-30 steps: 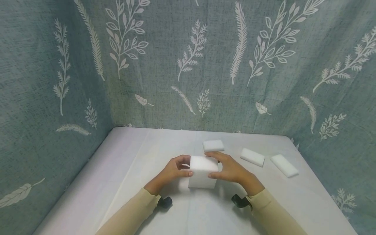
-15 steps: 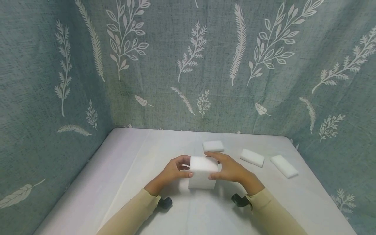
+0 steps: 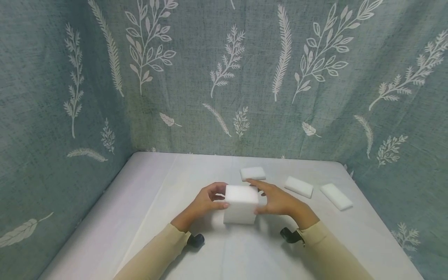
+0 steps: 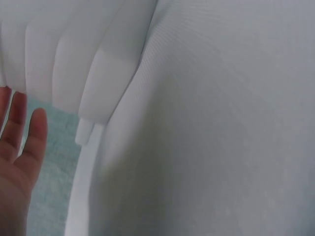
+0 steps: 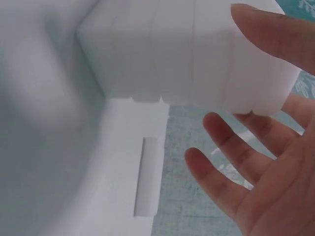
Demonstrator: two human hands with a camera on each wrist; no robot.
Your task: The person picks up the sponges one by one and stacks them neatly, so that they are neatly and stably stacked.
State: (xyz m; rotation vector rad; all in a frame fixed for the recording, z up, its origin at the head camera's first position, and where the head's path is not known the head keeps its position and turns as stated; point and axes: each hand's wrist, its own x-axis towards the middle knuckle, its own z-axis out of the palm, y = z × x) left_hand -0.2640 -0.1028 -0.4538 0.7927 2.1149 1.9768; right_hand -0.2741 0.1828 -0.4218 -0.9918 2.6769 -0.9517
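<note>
A squared stack of several white foam sponges (image 3: 240,204) stands on the white table, its layers showing as seams in the right wrist view. My left hand (image 3: 207,201) holds the stack's upper left side, thumb at the front and fingers behind; in the left wrist view two lower fingers (image 4: 37,132) stand off it. To the right, my right hand (image 3: 278,199) is spread around the upper right side, with a gap between palm and stack. Its thumb (image 5: 275,32) overlaps the top sponge in the right wrist view, while the lower fingers (image 5: 231,142) are apart from the stack.
Three loose white sponges lie flat beyond the stack: one behind it (image 3: 252,173), another to the right (image 3: 298,186), and a third farther right (image 3: 336,196). A patterned green curtain (image 3: 196,77) surrounds the table's (image 3: 168,252) back and sides.
My right hand has shifted slightly right, its thumb sliding from the stack's front face to its right edge and the gap at the palm widening. My left hand and the stack look nearly unchanged.
</note>
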